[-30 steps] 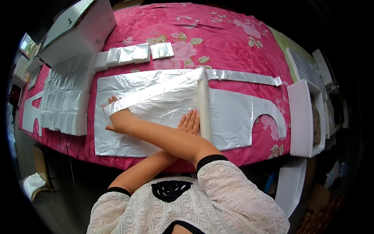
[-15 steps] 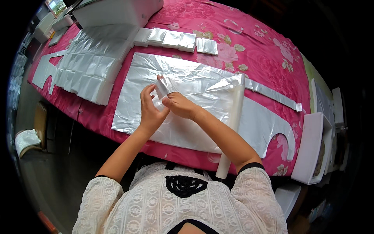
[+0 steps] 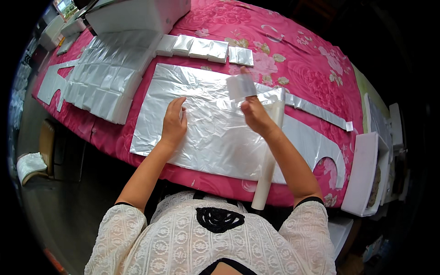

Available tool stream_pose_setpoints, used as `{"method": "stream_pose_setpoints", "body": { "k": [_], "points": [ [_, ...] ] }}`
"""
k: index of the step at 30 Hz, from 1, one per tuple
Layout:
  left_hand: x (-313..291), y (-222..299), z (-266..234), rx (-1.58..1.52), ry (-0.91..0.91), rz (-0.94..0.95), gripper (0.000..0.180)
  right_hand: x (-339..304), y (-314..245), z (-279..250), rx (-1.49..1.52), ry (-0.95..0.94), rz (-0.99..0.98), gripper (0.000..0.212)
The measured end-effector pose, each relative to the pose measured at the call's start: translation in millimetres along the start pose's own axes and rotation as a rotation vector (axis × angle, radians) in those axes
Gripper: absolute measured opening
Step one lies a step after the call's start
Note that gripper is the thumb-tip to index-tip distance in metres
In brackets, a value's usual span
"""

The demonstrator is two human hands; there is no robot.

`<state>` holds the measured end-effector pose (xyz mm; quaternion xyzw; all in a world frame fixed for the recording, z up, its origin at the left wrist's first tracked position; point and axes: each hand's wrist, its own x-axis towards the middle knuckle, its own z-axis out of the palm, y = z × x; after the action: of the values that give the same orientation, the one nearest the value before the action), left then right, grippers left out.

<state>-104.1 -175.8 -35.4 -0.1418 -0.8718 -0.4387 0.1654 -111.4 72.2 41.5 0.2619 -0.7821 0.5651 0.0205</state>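
Note:
My right hand (image 3: 257, 115) grips a small folded packet of clear plastic film (image 3: 241, 87), lifted above the far right part of a spread plastic sheet (image 3: 206, 137). The packet is blurred by motion. My left hand (image 3: 174, 123) is empty, its fingers slightly curved and apart, over the left-middle of this shiny sheet. A pale tube (image 3: 266, 176) lies across the sheet's right side, its near end past the table edge. Right of it, the plastic continues as a flat piece with a curved cut-out (image 3: 311, 142) and a narrow folded strip (image 3: 321, 112).
Folded plastic packets (image 3: 195, 46) form a row at the back. Stacked folded plastic (image 3: 110, 75) covers the left, near a large white box (image 3: 137, 18). The table has a pink floral cloth (image 3: 311, 59). White foam boxes (image 3: 362, 178) stand at the right edge; a chair (image 3: 48, 142) stands left.
The hands have parted. My right hand has moved right and away from me with the folded packet; my left hand has let go and stays near the sheet's middle.

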Motion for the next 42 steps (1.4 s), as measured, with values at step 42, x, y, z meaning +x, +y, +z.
{"method": "stream_pose_setpoints", "body": {
  "k": [42],
  "points": [
    [-103,18,-147,-0.084,-0.098,-0.228,0.048,-9,3,81,-0.811,-0.471,-0.224,0.057]
  ]
}}
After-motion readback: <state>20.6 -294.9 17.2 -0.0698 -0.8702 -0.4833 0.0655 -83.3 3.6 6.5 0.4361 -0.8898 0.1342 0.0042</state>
